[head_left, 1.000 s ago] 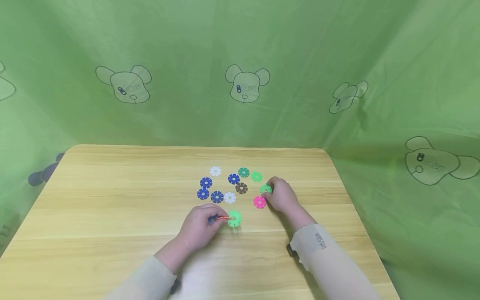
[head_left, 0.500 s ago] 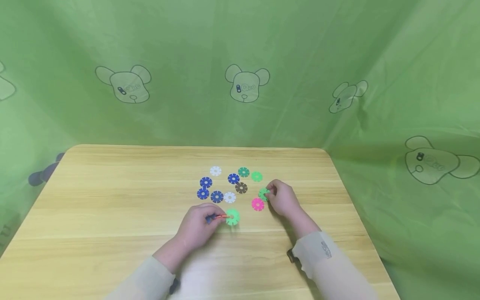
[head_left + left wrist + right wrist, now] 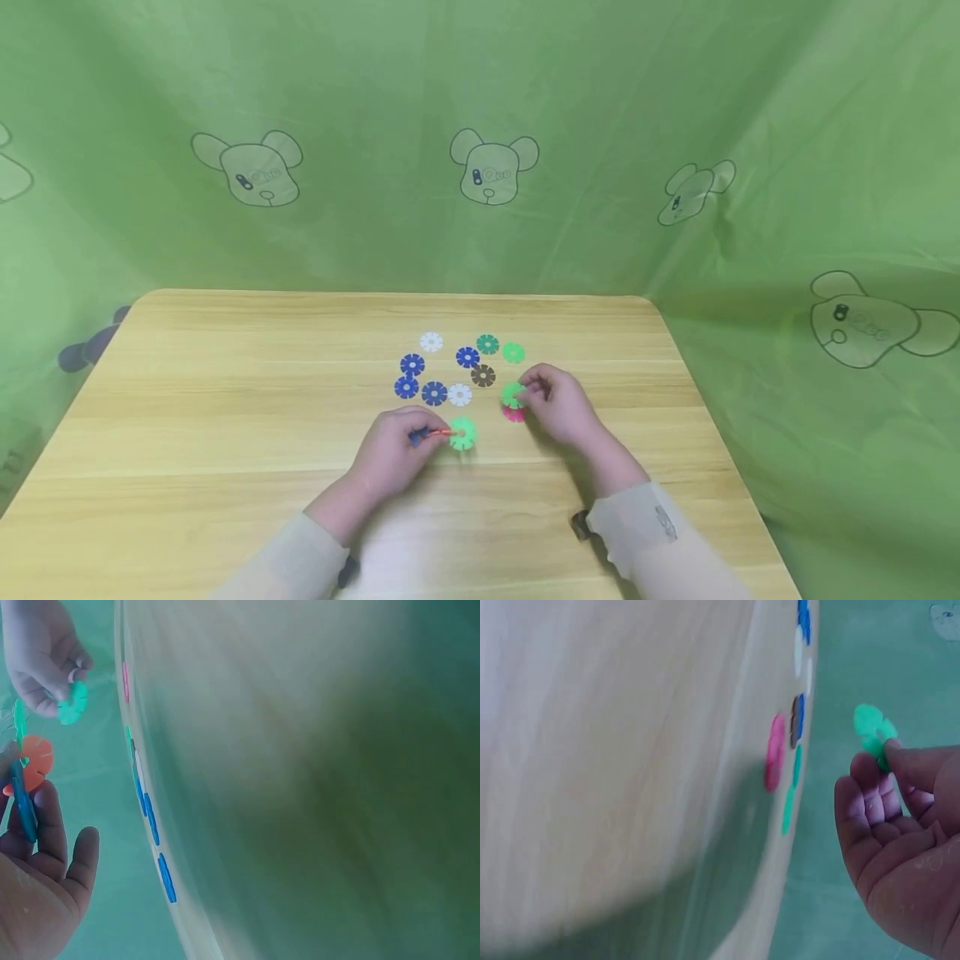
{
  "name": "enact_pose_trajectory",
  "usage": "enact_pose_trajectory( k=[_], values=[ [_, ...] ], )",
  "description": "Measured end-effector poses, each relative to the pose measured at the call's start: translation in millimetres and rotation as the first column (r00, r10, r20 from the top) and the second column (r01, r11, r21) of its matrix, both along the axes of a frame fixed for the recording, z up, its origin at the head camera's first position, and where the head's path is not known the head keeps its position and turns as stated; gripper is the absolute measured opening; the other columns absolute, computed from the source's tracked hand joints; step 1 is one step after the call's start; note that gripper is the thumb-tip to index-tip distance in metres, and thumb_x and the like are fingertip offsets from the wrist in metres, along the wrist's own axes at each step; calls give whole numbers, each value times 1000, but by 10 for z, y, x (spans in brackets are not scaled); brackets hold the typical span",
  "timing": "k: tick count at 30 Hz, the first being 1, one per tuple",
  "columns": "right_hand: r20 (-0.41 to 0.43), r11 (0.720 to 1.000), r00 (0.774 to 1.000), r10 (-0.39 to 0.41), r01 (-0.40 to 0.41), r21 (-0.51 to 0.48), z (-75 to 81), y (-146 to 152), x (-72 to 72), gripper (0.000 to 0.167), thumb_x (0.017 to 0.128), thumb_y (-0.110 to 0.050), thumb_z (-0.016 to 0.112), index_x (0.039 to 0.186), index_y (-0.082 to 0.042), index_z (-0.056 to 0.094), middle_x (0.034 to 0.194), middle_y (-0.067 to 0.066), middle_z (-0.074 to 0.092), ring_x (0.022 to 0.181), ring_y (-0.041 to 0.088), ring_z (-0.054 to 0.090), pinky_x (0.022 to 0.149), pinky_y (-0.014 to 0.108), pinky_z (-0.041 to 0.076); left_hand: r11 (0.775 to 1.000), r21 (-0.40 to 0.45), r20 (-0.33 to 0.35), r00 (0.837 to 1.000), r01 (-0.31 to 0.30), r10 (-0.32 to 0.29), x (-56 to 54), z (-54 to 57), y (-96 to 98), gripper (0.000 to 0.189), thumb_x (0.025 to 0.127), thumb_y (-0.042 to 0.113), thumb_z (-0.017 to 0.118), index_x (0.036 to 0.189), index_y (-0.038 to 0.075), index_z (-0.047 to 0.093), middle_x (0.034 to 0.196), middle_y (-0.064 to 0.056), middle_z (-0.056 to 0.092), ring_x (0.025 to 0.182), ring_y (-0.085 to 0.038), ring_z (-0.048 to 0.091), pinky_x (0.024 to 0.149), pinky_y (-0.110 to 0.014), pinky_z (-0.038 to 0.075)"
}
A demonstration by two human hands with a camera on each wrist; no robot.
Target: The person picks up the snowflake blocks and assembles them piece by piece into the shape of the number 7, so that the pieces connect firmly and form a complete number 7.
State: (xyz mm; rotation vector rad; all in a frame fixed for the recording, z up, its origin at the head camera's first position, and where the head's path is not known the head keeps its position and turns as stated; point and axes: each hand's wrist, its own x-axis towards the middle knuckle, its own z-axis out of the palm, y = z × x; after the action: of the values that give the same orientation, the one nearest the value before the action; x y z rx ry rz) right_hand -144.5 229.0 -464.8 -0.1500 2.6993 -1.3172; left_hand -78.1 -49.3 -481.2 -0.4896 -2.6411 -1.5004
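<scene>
1. The left hand (image 3: 397, 450) has its fingers (image 3: 49, 825) closed in a pinch, thumb against fingertip, on a blue disc (image 3: 25, 806); the outer fingers sit a little apart, holding nothing.
2. An orange disc (image 3: 39, 759) joins that blue one, and a light green disc (image 3: 470, 437) stands at the far end of the orange, its face turned up towards the head camera. The three make one small cluster above the counter (image 3: 225, 375).
3. The right hand (image 3: 558, 404) pinches a single green disc (image 3: 868, 721) near its edge between thumb and index finger; the remaining fingers are bent and grip nothing. The right wrist view shows this disc raised clear of the counter.
4. From the head view the raised disc partly covers a pink disc (image 3: 514, 415), which lies flat on the counter.
5. Beyond the hands, more notched discs lie flat. Towards the left are two dark blue discs (image 3: 407, 387), one just behind the other, then a third blue disc (image 3: 427, 394) just beside a white disc (image 3: 460, 401).
6. A brown disc (image 3: 483, 382) lies just beside another blue disc (image 3: 462, 357). Farther back are a second white disc (image 3: 425, 342), a dark green disc (image 3: 487, 337) and a bright green disc (image 3: 513, 359).
7. Light sleeves (image 3: 633, 525) cover both forearms.
8. A green curtain (image 3: 375, 233) printed with mouse-like heads surrounds the counter's back and sides.
</scene>
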Motion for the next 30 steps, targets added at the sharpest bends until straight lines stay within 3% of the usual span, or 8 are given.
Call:
enact_pose_trajectory(
  k=[6, 14, 24, 30],
  values=[
    [7, 985, 995, 100, -98, -144, 84, -87, 138, 17, 94, 5, 74, 109, 3, 67, 95, 11, 69, 88, 36, 73, 80, 40, 65, 1000, 11, 14, 1000, -2, 2, -5, 13, -5, 11, 91, 10, 83, 94, 19, 80, 99, 8, 78, 93, -13, 72, 86, -32, 61],
    [-72, 986, 987, 142, -148, -78, 178, -150, 284, 14, 94, 2, 75, 106, -3, 70, 94, 3, 69, 84, 19, 64, 76, 24, 59, 1000, 19, 19, 1000, -5, 5, -18, 1, -9, 11, 91, 10, 83, 95, 20, 80, 99, 8, 78, 93, -13, 72, 86, -32, 61],
    [-91, 972, 977, 192, -202, -122, 222, -213, 389, 11, 95, 3, 73, 105, -1, 69, 93, 10, 70, 86, 19, 65, 78, 24, 60, 1000, 20, 16, 1000, -10, 10, -33, 19, -5, 11, 92, 10, 82, 96, 20, 80, 98, 8, 77, 92, -12, 71, 85, -32, 61],
    [-102, 970, 973, 205, -217, -113, 234, -227, 407, 14, 94, 5, 73, 104, -3, 70, 92, 5, 70, 85, 19, 66, 78, 26, 61, 1000, 16, 21, 1000, -7, 7, -31, 51, 8, 10, 92, 12, 82, 97, 21, 80, 97, 9, 77, 92, -11, 71, 86, -34, 60]
  ],
)
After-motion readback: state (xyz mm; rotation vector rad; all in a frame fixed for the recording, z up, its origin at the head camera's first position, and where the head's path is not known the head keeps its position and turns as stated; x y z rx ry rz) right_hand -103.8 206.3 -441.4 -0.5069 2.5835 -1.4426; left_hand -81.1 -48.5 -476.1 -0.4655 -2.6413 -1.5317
